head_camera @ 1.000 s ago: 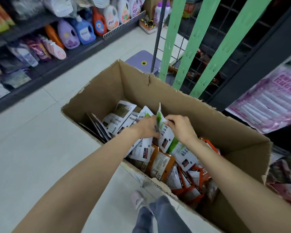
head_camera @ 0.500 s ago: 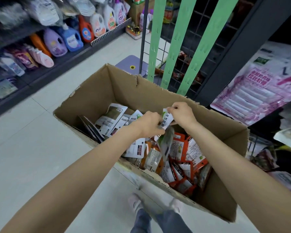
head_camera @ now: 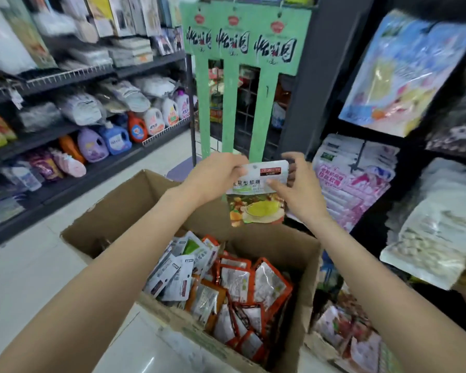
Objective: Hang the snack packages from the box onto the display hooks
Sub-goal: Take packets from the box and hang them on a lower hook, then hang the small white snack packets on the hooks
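I hold one snack package [head_camera: 256, 195], white on top with a fruit picture below, upright above the box. My left hand [head_camera: 215, 175] pinches its top left corner. My right hand [head_camera: 297, 187] grips its right edge, thumb across the front. The open cardboard box [head_camera: 113, 214] stands on the floor under my arms, with several white and orange snack packages [head_camera: 226, 286] inside. The green display strips [head_camera: 229, 103] hang straight ahead, just beyond the package; I cannot make out their hooks.
Shelves of detergent bottles [head_camera: 113, 138] run along the left. Hanging bags of goods [head_camera: 404, 71] crowd the right side, with pink packs [head_camera: 353, 181] close to my right hand. A dark post [head_camera: 315, 76] stands beside the green strips. Pale floor [head_camera: 24, 278] lies left of the box.
Both hands have lifted one package out of the box and raised it toward the green strips. My view has tilted up from the box to the display.
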`<state>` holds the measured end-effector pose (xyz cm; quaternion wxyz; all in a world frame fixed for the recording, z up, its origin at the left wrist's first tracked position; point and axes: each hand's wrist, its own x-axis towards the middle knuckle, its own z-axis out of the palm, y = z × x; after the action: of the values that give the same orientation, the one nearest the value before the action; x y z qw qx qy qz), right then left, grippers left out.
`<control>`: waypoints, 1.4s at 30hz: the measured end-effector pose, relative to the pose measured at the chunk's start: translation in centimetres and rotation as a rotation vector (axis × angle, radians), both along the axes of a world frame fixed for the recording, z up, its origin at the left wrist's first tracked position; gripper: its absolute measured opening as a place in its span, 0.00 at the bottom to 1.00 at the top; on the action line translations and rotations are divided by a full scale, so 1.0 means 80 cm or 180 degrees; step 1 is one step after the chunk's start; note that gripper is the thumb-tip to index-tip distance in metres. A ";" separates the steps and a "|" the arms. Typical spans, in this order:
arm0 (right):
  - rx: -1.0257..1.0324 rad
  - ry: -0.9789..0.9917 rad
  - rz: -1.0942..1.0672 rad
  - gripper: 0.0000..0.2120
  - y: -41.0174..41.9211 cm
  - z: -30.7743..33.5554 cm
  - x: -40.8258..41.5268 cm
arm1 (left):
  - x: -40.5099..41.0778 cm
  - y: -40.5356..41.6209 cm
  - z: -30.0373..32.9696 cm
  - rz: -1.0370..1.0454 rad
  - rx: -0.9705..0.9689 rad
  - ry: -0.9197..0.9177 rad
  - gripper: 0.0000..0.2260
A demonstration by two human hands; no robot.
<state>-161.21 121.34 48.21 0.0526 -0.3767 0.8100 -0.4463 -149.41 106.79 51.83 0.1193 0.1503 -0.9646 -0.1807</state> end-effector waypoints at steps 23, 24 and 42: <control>-0.2312 0.0052 -0.1209 0.16 0.398 0.212 -0.181 | -0.296 0.410 0.201 -0.1224 0.1193 0.2021 0.04; -0.2351 0.0040 -0.1282 0.14 0.413 0.211 -0.189 | -0.307 0.426 0.203 -0.1279 0.1183 0.1999 0.04; -0.2471 0.0122 -0.1581 0.03 0.535 0.205 -0.276 | -0.402 0.551 0.203 -0.1446 0.1508 0.1655 0.05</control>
<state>-183.32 164.13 64.58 -0.2159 -0.1713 0.6495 -0.7087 -181.60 150.88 68.06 0.2780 -0.0936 -0.8429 -0.4512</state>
